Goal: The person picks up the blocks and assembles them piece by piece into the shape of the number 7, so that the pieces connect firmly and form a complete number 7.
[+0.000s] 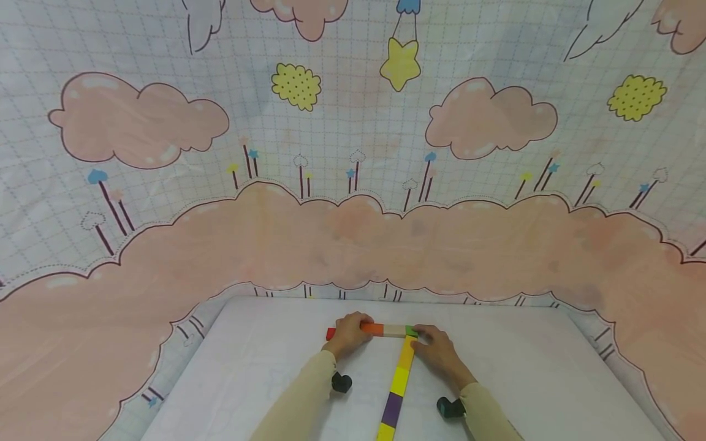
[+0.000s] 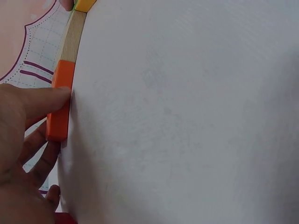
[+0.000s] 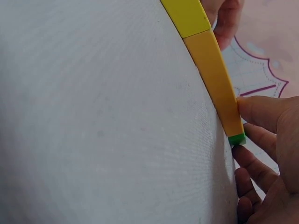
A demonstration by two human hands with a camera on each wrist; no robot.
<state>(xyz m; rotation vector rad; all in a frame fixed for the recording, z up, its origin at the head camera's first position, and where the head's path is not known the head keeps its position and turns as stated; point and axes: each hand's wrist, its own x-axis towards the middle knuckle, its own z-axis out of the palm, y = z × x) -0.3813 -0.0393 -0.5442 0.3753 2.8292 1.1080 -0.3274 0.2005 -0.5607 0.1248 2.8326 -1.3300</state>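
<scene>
A row of blocks runs across the table's far part. My left hand (image 1: 351, 337) grips the orange block (image 2: 57, 128), thumb on its near side and fingers behind. A red block (image 1: 330, 334) shows left of that hand; a plain wooden block (image 1: 394, 331) continues the row rightward to a small green block (image 3: 237, 139). At this corner, my right hand (image 1: 439, 352) pinches, its thumb against the amber block (image 3: 214, 79) and a fingertip at the green one. From the amber block a second row comes toward me, with a yellow block (image 1: 399, 381) and a purple block (image 1: 392, 410).
Another yellow block (image 1: 385, 432) ends the near row at the frame's bottom edge. The white tabletop (image 1: 248, 343) reaches back to a printed cloth (image 1: 353, 239) with clouds. Dark wrist-worn pieces (image 1: 341, 383) hang beside both sleeves.
</scene>
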